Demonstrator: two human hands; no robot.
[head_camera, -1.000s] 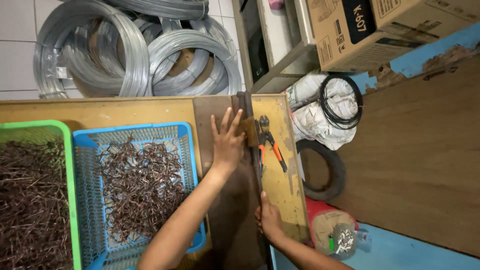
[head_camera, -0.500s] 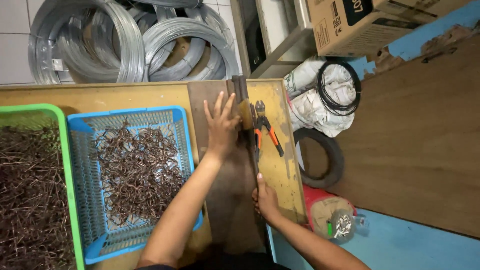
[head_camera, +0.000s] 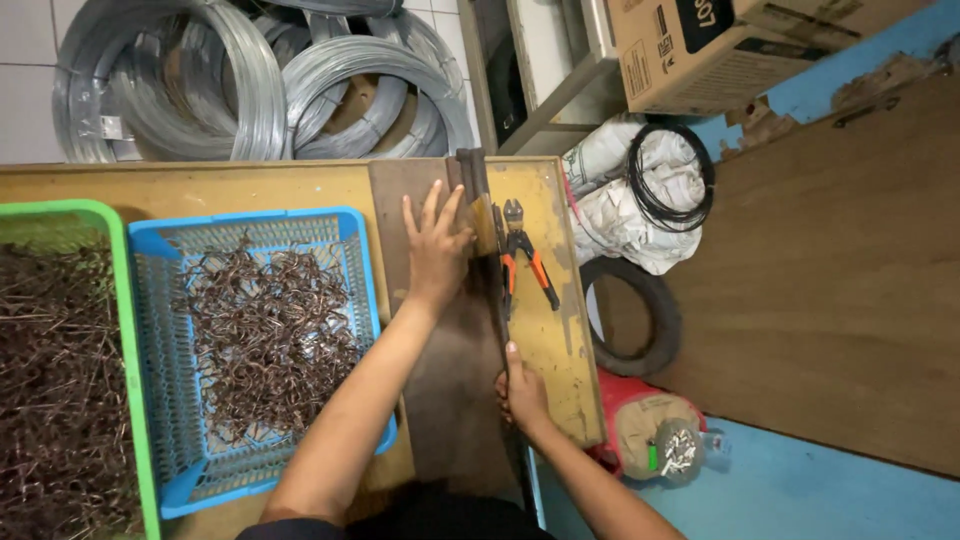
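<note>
Fingers (head_camera: 425, 215) of the left hand (head_camera: 437, 250) are spreading flat on a dark board (head_camera: 440, 390) on the bench (head_camera: 250, 185) — the right hand (head_camera: 522, 392) is gripping a long lever handle (head_camera: 503, 300) beside orange-handled cutters (head_camera: 522, 250). The blue basket (head_camera: 250, 350) is already holding many bent wire pieces; wire coils (head_camera: 250, 85) are waiting behind.

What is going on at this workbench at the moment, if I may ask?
A person presses the left hand flat on a dark metal plate of a yellow wooden bench. The right hand grips a long dark lever bar. Orange-handled cutters lie beside it; a blue plastic basket holds bent brown wire pieces.
</note>
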